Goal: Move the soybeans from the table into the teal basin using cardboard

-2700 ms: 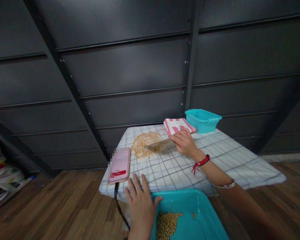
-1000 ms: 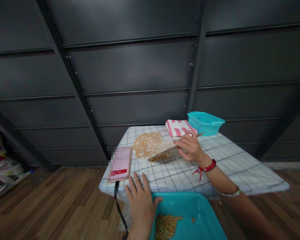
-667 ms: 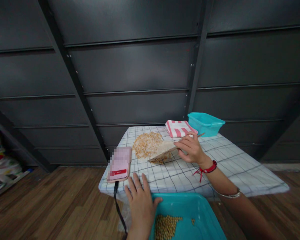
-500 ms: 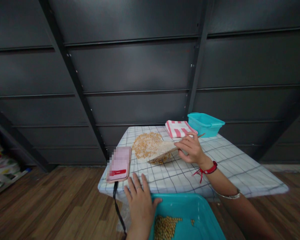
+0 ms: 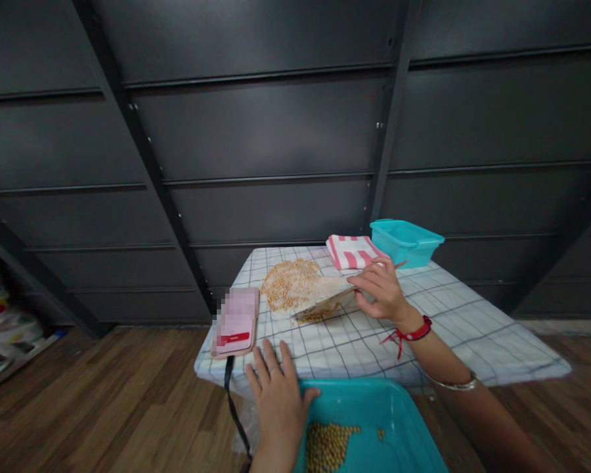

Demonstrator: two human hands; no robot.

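Observation:
My right hand, with its fingers closed, grips the near end of a thin, flat, pale cardboard-like sheet. The sheet is tilted, its lower edge among yellow beans on the table. Beyond and left of it spreads a pile of yellow beans mixed with white grains. At the table's front edge my left hand lies with fingers spread, its thumb over the rim of a teal basin. Greenish-yellow beans lie inside that basin, mostly at its left.
A pink phone with a black strap lies at the table's left. Behind are a folded red-and-white striped cloth and a smaller teal basket. A checked cloth covers the table; a dark panelled wall stands behind.
My right hand has shifted slightly to the right with the sheet. My left hand keeps its place at the basin's rim. The whole view has moved only a little.

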